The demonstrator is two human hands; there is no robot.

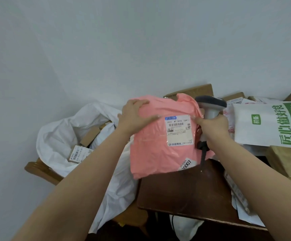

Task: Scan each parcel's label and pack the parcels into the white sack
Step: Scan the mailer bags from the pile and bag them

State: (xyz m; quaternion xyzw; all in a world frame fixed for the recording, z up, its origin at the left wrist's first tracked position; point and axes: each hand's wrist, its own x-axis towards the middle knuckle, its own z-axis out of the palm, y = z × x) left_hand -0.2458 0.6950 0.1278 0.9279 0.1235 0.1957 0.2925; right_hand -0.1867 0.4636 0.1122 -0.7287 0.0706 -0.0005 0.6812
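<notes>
Holding the pink parcel (160,136) in our left hand (134,117), scanner (210,108) gripped in our right hand (212,126); the white sack (57,134) is part-filled, and more parcels (266,126) wait on the table (184,193).

Pink parcel (158,145): glossy crinkled plastic; label (179,130) paper; table (184,192) dark wood.

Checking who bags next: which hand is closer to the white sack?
Left. The left hand grips the pink parcel's edge beside the white sack; the right hand holds the scanner across the parcel.
</notes>
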